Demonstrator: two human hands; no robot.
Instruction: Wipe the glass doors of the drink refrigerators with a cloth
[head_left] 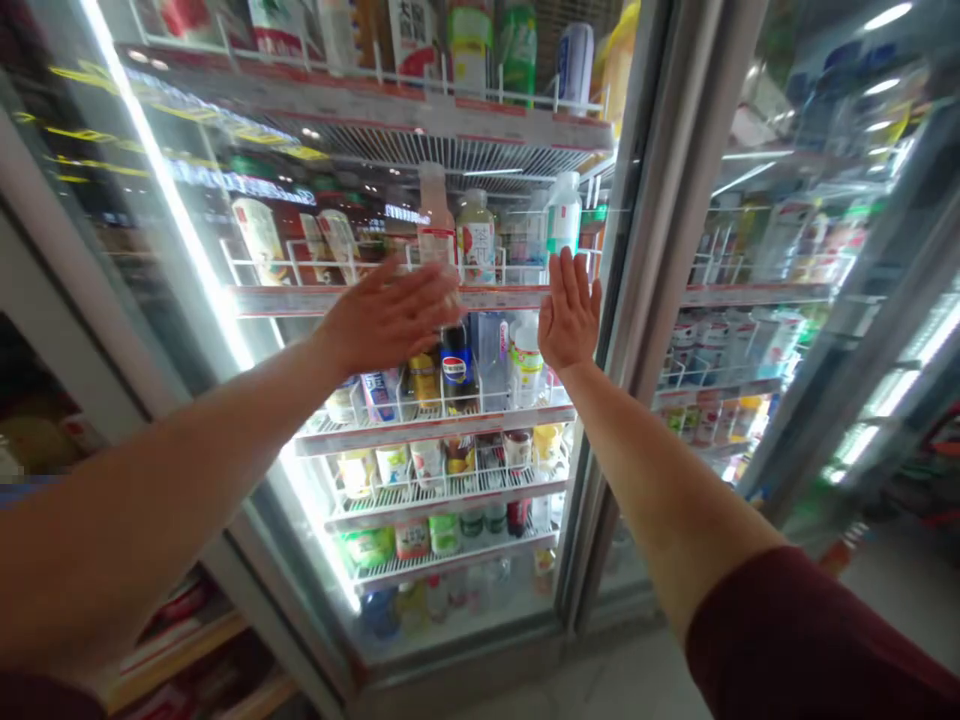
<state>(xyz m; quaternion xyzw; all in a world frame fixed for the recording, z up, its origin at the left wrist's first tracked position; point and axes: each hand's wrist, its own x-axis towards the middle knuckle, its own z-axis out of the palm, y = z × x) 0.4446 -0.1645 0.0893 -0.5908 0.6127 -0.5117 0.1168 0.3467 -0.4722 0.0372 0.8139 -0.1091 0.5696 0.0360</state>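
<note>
Both my hands lie flat against the glass door [525,180] of a drinks fridge. My left hand [386,315] is open, fingers stretched to the right, palm on the glass in front of the second shelf. My right hand [568,312] is open too, fingers pointing up, pressed on the glass near the door's right frame [637,300]. Behind the glass stand rows of bottles, among them a blue cola bottle [457,365] and a white bottle with a green label [562,215]. Neither hand holds anything.
White wire shelves [435,425] hold several drinks at every level. A second glass-fronted fridge [780,290] stands to the right. A wooden shelf [187,650] with packets is at the lower left. Pale floor [900,590] shows at the lower right.
</note>
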